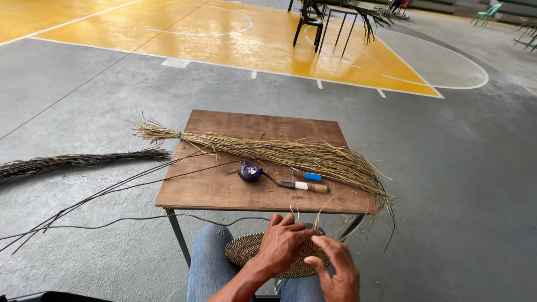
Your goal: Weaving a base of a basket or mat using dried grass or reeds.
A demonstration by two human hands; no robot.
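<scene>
Resting on the person's lap, just below the near edge of the bench point(224, 196), a flat round woven disc point(246, 250) of dark and pale coils lies across the blue-jeaned thighs, probably kept there so both hands can work its rim close to the body. The left hand point(284, 241) lies over the disc with fingers curled down and drawn together, seemingly pinching a thin pale strand against the weave, though the strand itself is too fine to follow. The right hand point(335, 268) sits just beside it, index finger and thumb nearly meeting near the left fingertips; whether it grips anything I cannot tell.

On the wooden bench, within easy reach, lie a small blue tape measure point(250, 171), a tool with a blue handle point(306, 176) and a knife-like tool with a taped pale handle point(305, 186). Behind them a long tied bundle of dry straw-coloured fibre point(279, 151) stretches across the top, loose ends spilling over the right edge. Several thin dark rods point(112, 193) run off the left side onto the concrete floor point(458, 168), where a darker bundle of twigs point(72, 161) lies. Chairs point(309, 22) stand well apart on the painted court.
</scene>
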